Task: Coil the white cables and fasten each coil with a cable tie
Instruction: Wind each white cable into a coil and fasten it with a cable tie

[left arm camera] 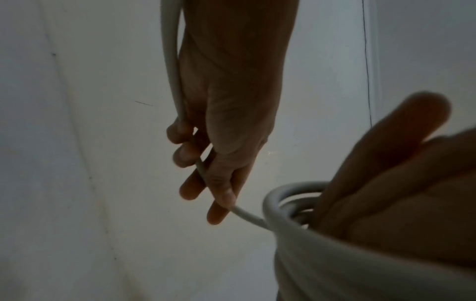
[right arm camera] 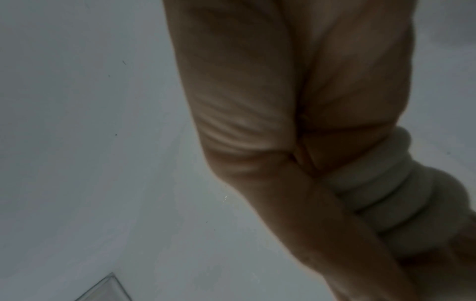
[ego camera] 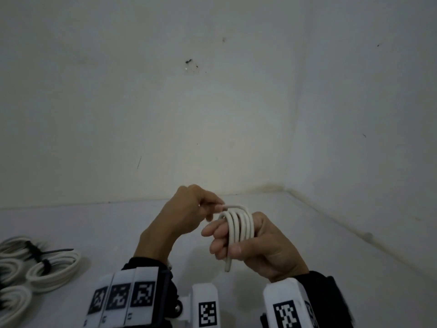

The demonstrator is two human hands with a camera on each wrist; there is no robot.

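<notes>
White cable [ego camera: 238,224]: winding around right hand [ego camera: 257,245] fingers, thumb clamping its end.
Left hand [ego camera: 186,209]: pinching free run at 11 o'clock.
Advice: keeping tension, laying turns side by side.

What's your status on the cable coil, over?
Left hand pinches the free run of white cable. Right hand holds the coil wound round its fingers. No tie on it yet. Tied coils lie left, nothing blocking.

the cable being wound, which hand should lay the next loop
Left. The left hand pinches the free run of the white cable just above the coil, so it can probably guide the next turn. The right hand is the form: the loops wrap its fingers and its thumb pins the end.
</notes>
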